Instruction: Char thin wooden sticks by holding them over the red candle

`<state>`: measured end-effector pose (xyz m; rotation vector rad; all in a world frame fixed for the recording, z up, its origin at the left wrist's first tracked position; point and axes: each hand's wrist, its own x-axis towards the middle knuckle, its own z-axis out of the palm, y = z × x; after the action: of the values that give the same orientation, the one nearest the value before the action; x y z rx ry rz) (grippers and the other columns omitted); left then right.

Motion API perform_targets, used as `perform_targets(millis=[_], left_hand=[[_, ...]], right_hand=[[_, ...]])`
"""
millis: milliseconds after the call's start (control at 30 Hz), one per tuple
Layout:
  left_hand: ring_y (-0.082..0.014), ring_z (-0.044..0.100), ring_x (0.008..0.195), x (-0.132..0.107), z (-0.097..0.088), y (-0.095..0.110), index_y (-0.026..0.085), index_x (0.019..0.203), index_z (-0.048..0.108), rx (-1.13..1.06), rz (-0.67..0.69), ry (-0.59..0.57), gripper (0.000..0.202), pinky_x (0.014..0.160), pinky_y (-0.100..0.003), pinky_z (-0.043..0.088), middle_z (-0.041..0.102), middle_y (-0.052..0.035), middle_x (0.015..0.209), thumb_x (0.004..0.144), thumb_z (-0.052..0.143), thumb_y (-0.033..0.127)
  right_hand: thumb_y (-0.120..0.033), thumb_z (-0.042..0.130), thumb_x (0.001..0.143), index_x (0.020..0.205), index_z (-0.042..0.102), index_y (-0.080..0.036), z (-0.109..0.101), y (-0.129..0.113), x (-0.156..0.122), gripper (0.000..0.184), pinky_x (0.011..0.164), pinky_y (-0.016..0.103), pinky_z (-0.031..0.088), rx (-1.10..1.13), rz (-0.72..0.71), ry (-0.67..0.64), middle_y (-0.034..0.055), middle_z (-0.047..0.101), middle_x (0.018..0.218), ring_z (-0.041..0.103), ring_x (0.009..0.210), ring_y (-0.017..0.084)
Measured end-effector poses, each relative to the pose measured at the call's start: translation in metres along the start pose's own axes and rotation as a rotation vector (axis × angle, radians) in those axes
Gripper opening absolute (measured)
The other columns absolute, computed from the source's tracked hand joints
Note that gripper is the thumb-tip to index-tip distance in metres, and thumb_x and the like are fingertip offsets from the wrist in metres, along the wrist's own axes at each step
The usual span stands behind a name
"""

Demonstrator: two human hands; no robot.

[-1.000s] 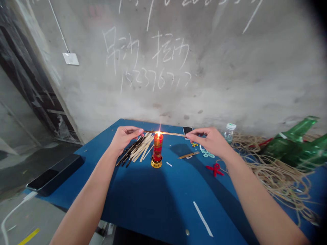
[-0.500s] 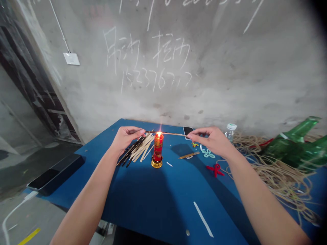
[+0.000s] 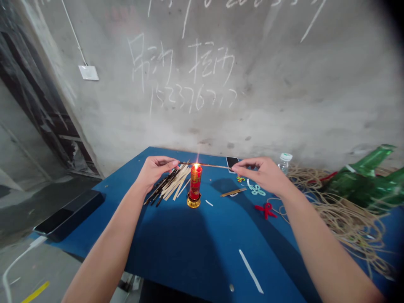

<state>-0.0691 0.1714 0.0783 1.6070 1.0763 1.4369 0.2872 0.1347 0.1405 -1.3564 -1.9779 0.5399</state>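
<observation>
I stand over a blue tabletop (image 3: 189, 252) set against a rough concrete wall (image 3: 284, 84) marked with white chalk characters and numbers (image 3: 192, 80). To the right, two green glass bottles (image 3: 362, 181) lie on a loose tangle of tan twine (image 3: 344, 223), and a small clear plastic bottle with a white-and-green cap (image 3: 285, 163) stands just behind the twine. A flat black device (image 3: 69, 214) lies at the table's left edge, and a black phone (image 3: 232, 162) lies at the far edge. A red knotted cord (image 3: 265, 209), a pale blue knotted cord (image 3: 256, 190) and a flat wooden slat (image 3: 233, 192) lie below my right hand. Both forearms reach forward from the bottom corners, wrists turned inward. Just below my left hand is a heap of wooden sticks (image 3: 172, 185), many blackened. Between my hands stands a red pillar candle (image 3: 195, 183) in a gold holder, lit. My left hand (image 3: 154, 172) and right hand (image 3: 260, 174) hold a thin wooden strip (image 3: 205, 165) level across the candle, one end in each hand. My left fingertips (image 3: 174, 162) pinch one end closed against the thumb, and my right fingertips (image 3: 235, 167) pinch the other the same way. The strip lies in the flame's tip, with its left part dark and its right part paler.
</observation>
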Motion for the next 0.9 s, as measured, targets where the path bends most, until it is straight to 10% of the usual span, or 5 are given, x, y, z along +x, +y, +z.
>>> perform_targets(millis=[900], left_hand=[[-0.0187, 0.070, 0.076, 0.003, -0.010, -0.001, 0.022, 0.092, 0.084, -0.039, -0.042, 0.019, 0.025, 0.076, -0.034, 0.055, 0.079, -0.0080, 0.084, 0.072, 0.088, 0.037]], right_hand=[[-0.052, 0.069, 0.086, 0.090, 0.083, -0.031, 0.012, -0.004, 0.001, 0.026, 0.072, 0.038, 0.051, -0.026, -0.078, -0.008, 0.0054, 0.079, 0.092, 0.069, 0.083, 0.024]])
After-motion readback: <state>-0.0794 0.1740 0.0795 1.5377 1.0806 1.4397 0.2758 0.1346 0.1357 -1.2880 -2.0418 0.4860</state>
